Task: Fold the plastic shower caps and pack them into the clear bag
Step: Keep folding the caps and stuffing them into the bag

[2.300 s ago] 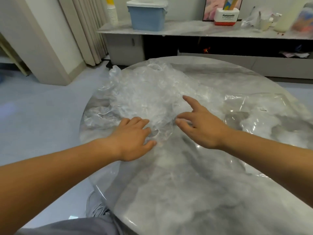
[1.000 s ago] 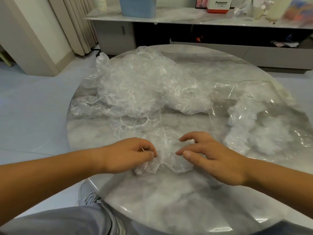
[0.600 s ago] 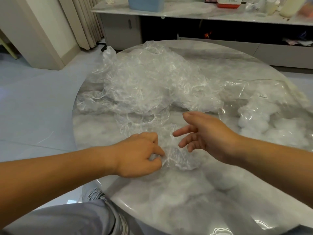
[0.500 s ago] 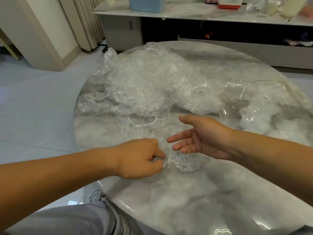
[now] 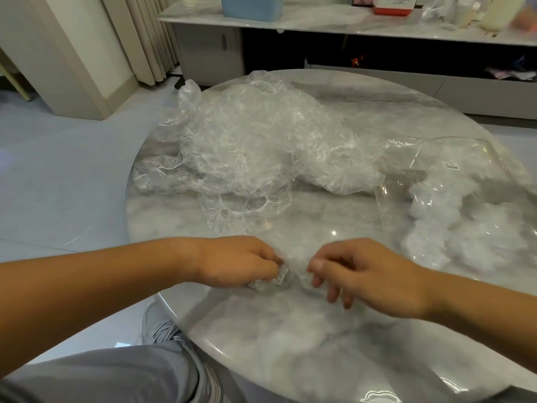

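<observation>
cap (image 5: pixel 286 279) near pile (image 5: pixel 261 146) | left hand (image 5: pixel 235 261) pinches it, right hand (image 5: pixel 369 274) too | thin, limp, slippery film | grip elastic rim

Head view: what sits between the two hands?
One crumpled shower cap, pinched from either side by the left hand and the right hand, over the marble table. The head view shows it.

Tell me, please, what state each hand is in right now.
Left hand: closed, pinching the crumpled shower cap at its left end.
Right hand: closed, thumb and forefinger pinching the same cap's right end.
</observation>
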